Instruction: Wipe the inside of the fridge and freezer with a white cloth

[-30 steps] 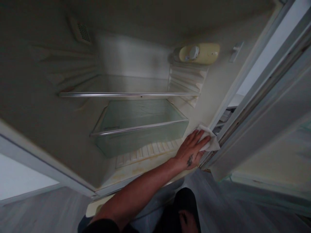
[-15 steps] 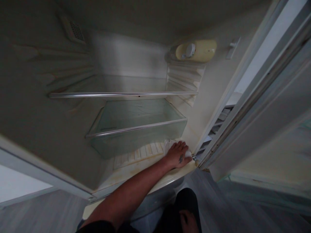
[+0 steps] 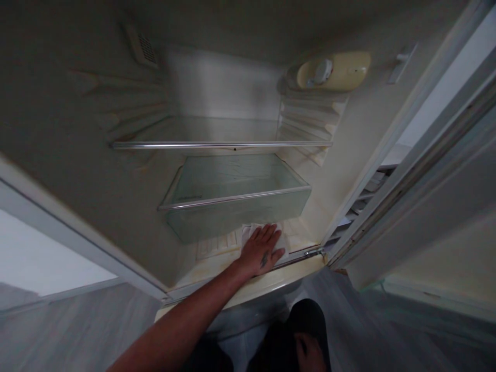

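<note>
My left hand (image 3: 260, 253) lies flat with fingers stretched out, pressing a white cloth (image 3: 247, 233) onto the front floor of a fridge compartment. The cloth shows around the fingertips and beside the thumb; the rest is hidden under the palm. Yellow-brown stains mark the ribbed fridge floor (image 3: 219, 247) around it. Just above and behind the hand is a clear greenish drawer (image 3: 240, 214). My right hand (image 3: 310, 352) rests on my dark-clothed knee at the bottom of the view, dim, its fingers loosely apart and nothing seen in them.
A glass shelf with a metal front bar (image 3: 220, 145) spans the fridge above the drawer. A yellowed housing with a dial (image 3: 329, 71) sits on the right wall. The open door (image 3: 437, 206) stands at the right, near a metal hinge (image 3: 315, 252). Grey flooring (image 3: 93, 315) lies below.
My left hand has slid the cloth leftwards along the fridge floor, away from the right corner by the hinge. The view has shifted slightly left. My right hand stays on the knee.
</note>
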A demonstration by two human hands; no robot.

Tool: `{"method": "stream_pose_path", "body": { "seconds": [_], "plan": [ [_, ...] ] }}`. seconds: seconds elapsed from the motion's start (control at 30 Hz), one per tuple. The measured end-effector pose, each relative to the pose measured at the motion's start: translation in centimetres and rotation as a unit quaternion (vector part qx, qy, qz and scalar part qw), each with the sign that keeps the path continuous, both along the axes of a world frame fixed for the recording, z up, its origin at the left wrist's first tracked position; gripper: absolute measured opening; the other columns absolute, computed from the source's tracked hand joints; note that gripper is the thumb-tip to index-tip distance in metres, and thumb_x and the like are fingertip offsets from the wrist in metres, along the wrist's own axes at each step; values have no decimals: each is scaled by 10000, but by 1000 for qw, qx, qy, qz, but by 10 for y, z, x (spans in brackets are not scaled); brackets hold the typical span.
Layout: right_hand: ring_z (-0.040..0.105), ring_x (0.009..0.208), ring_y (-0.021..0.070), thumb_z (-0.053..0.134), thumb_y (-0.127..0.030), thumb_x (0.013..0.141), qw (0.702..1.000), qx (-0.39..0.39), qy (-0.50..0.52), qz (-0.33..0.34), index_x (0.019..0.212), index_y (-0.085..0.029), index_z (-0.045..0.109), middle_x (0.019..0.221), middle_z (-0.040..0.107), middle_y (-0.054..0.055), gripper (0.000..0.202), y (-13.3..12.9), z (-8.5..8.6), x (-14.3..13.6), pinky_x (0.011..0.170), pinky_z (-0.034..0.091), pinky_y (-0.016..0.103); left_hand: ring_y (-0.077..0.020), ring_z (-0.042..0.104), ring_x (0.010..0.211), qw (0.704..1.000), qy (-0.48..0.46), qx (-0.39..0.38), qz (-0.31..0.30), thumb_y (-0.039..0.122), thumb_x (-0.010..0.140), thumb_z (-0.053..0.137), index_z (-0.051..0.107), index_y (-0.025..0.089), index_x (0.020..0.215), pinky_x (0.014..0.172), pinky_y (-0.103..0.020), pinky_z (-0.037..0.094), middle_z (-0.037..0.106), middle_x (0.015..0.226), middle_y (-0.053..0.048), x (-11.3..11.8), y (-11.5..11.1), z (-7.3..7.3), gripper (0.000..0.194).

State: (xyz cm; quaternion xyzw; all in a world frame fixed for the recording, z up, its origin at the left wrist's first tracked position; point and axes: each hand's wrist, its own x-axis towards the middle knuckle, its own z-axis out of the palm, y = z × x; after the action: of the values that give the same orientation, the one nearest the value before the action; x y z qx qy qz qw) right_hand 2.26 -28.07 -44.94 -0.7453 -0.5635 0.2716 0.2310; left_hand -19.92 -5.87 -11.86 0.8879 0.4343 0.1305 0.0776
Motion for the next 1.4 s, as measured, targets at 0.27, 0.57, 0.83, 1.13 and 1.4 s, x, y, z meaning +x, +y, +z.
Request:
{"method": "stream_pose_path", "body": {
  "seconds": [0.27, 0.57, 0.83, 1.13, 1.4],
  "plan": [
    [669, 1106, 276, 448, -359, 907, 999, -10, -26, 31, 1072, -232, 772, 1140, 744, 75, 385, 6, -10, 1, 1017, 486, 417, -266, 295, 1532, 984, 70, 75, 144, 554, 1003, 328, 345, 203, 1552, 1235, -532, 306, 333, 1644, -83, -122, -56, -8, 652],
    [643, 1157, 284, 400, -385, 931, 998, -42, -40, 39, 1105, -246, 760, 1193, 731, 57, 424, 9, 10, -6, 1043, 451, 440, -327, 361, 1494, 955, 138, 175, 197, 583, 954, 428, 394, 112, 1522, 1181, -540, 397, 376, 1611, -147, -149, -88, -16, 739],
    [628, 1147, 270, 390, -360, 940, 999, -26, -19, 43, 1094, -235, 758, 1171, 729, 65, 418, 9, 43, -24, 1031, 422, 422, -283, 247, 1547, 975, 122, 159, 98, 508, 983, 416, 323, 165, 1559, 1251, -491, 295, 276, 1664, -79, -63, -55, -19, 677],
    [635, 1138, 258, 416, -341, 946, 999, -9, -18, 45, 1057, -255, 760, 1158, 735, 56, 371, 10, 49, -32, 1004, 420, 396, -324, 197, 1557, 992, 70, 99, -24, 460, 980, 435, 287, 103, 1564, 1265, -527, 237, 275, 1663, -136, 87, -1, -21, 700],
    [633, 1130, 245, 407, -308, 942, 999, -12, -25, 39, 1070, -237, 758, 1142, 735, 59, 380, 7, 51, -25, 1011, 419, 384, -328, 215, 1551, 994, 43, 93, -49, 481, 990, 406, 291, 75, 1552, 1269, -514, 214, 280, 1660, -158, 111, 11, -18, 703]
  ]
}}
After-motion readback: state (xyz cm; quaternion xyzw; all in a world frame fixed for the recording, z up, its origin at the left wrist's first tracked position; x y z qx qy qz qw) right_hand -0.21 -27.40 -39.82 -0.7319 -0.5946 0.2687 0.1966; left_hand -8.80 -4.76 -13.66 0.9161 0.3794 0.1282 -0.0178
